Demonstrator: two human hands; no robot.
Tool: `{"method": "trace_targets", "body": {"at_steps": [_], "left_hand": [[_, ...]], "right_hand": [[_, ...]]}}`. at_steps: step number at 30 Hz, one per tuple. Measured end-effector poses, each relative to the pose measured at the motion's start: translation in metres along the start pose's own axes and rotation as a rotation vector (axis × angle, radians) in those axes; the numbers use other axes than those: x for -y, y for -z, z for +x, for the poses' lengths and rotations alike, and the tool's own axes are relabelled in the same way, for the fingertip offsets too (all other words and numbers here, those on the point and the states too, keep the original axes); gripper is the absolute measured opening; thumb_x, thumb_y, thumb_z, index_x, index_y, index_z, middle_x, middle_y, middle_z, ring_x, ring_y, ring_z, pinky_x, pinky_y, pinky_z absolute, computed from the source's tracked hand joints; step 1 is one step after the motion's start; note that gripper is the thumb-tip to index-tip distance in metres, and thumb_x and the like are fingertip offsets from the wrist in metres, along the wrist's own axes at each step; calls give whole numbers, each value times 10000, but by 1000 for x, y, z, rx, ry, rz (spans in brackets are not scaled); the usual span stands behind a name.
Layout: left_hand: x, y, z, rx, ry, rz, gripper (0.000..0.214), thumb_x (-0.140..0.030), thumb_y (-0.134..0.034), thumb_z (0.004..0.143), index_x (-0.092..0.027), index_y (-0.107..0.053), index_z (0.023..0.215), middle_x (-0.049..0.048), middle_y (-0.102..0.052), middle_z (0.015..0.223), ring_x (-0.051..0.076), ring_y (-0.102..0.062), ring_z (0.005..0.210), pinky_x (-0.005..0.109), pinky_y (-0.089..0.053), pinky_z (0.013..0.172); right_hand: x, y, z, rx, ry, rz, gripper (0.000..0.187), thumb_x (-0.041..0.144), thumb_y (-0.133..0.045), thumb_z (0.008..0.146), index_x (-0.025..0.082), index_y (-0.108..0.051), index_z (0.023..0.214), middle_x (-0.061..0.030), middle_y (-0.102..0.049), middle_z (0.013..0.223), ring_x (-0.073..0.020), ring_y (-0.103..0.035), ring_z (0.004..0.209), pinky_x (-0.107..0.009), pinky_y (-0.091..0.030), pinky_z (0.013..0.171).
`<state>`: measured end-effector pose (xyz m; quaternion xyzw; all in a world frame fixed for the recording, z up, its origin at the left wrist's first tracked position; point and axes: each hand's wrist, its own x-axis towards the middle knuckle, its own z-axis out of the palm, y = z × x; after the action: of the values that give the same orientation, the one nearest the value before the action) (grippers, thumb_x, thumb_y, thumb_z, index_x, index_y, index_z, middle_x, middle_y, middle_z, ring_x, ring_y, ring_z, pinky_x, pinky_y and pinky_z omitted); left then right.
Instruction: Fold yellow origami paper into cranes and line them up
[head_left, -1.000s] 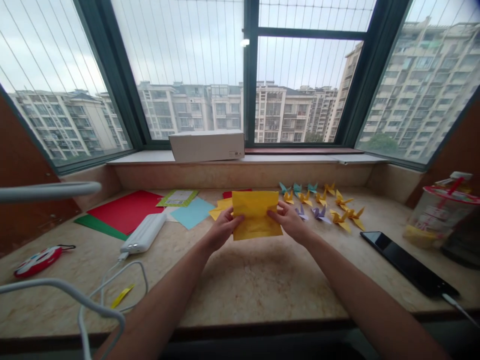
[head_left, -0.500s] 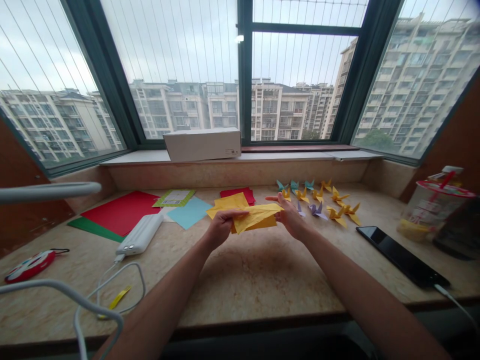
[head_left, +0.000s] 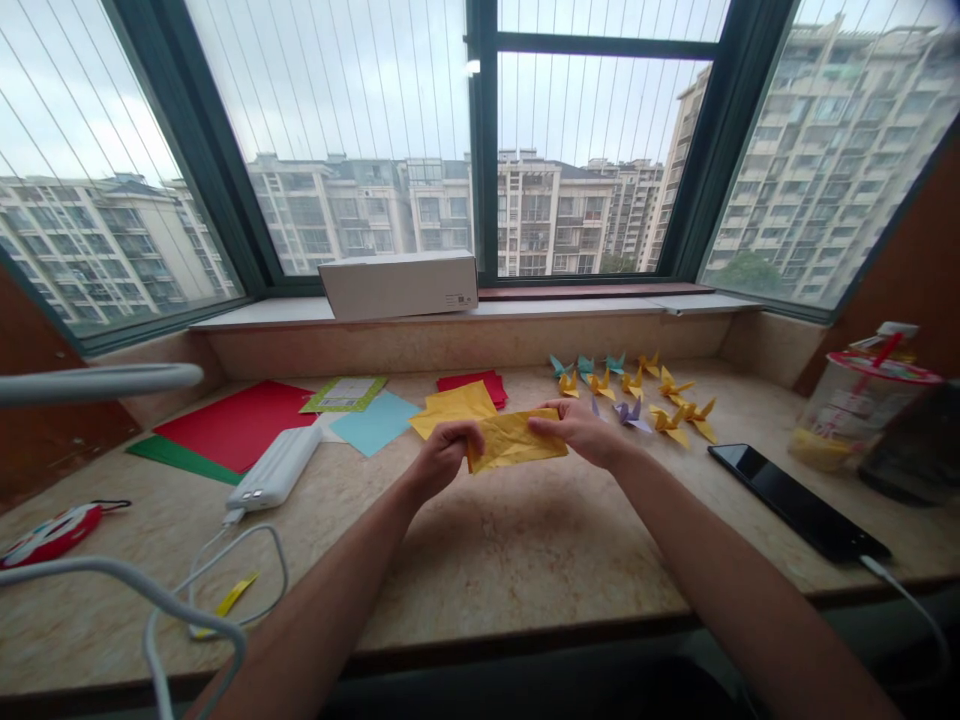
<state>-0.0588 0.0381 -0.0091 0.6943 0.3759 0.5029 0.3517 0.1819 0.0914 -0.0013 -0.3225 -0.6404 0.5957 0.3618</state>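
A creased yellow paper sheet, folded into a flat strip, hovers just above the marble counter. My left hand pinches its left end with curled fingers. My right hand grips its upper right edge, fingers closed over the paper. More yellow sheets lie right behind the left hand. Several folded paper cranes in yellow, teal and purple stand behind and to the right of my right hand.
Red, green, light blue and dark red sheets lie at back left. A white power bank with cable sits left. A black phone and a plastic cup are right. A white box rests on the sill.
The yellow sheet, held up open a second ago, has been folded down into a flat strip and lowered toward the counter. Both hands kept hold of it.
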Motion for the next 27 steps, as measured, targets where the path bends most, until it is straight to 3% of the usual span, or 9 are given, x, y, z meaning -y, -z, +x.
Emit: {"method": "trace_targets", "body": {"at_steps": [2, 5, 8, 10, 12, 15, 17, 21, 27], "left_hand": [[-3, -3, 2, -98, 66, -99, 128, -122, -494, 746, -155, -609, 700, 9, -594, 705, 114, -549, 658, 224, -479, 610], [-7, -5, 6, -306, 152, -237, 169, -302, -539, 856, -191, -565, 981, 47, -636, 992, 146, -629, 758, 290, -546, 635], [-8, -7, 5, -280, 264, -297, 317, -423, -565, 879, -154, -562, 1048, 108, -647, 1050, 168, -670, 764, 339, -565, 698], [-8, -12, 3, -96, 336, -405, 411, -493, -563, 878, -118, -602, 1040, 155, -658, 1079, 206, -687, 832, 377, -561, 777], [-7, -18, -1, 40, 350, -539, 460, -531, -571, 868, -112, -626, 1052, 175, -657, 1136, 245, -679, 945, 404, -545, 850], [-4, -26, -3, -48, 302, -659, 410, -493, -621, 852, -121, -644, 1025, 139, -692, 1075, 239, -669, 981, 358, -541, 841], [-3, -27, -2, -149, 268, -692, 356, -434, -655, 843, -122, -651, 1015, 116, -706, 1036, 225, -673, 962, 326, -541, 819], [-6, -26, -2, -196, 228, -767, 314, -336, -665, 846, -143, -640, 1092, 100, -702, 1082, 235, -660, 1029, 370, -529, 897], [-7, -26, -5, -43, 212, -846, 309, -291, -627, 883, -164, -628, 1164, 113, -654, 1227, 279, -611, 1140, 479, -476, 995]], "right_hand": [[0, 0, 2, -104, 71, -28, 365, 472, -777, 687, 161, -716, 867, -48, -731, 795, -176, -662, 650, -268, -504, 582], [0, -2, 3, -487, 241, -178, 372, 503, -726, 731, 161, -704, 874, -56, -725, 772, -210, -673, 663, -296, -511, 580], [-4, -11, 1, -749, 470, -438, 293, 450, -649, 832, 183, -712, 936, -80, -749, 871, -245, -698, 783, -351, -534, 696], [-7, -21, -2, -646, 657, -589, 196, 363, -608, 889, 219, -715, 967, -78, -753, 997, -243, -700, 905, -382, -521, 830], [-8, -32, -5, -411, 836, -706, 141, 279, -599, 907, 247, -711, 987, -67, -743, 1075, -225, -692, 985, -391, -496, 910], [-9, -49, -7, -90, 985, -836, 196, 210, -600, 907, 268, -690, 1072, -62, -698, 1196, -214, -634, 1137, -404, -463, 982], [-9, -54, -8, -15, 1002, -879, 240, 198, -607, 901, 275, -674, 1118, -63, -665, 1255, -217, -582, 1213, -421, -442, 1015], [-9, -54, -9, -115, 971, -845, 197, 220, -621, 894, 284, -690, 1067, -68, -659, 1235, -237, -578, 1191, -458, -444, 1001], [-4, -55, -12, -346, 748, -554, 115, 285, -618, 891, 218, -695, 840, -91, -652, 1130, -223, -633, 1018, -393, -513, 891]]}}
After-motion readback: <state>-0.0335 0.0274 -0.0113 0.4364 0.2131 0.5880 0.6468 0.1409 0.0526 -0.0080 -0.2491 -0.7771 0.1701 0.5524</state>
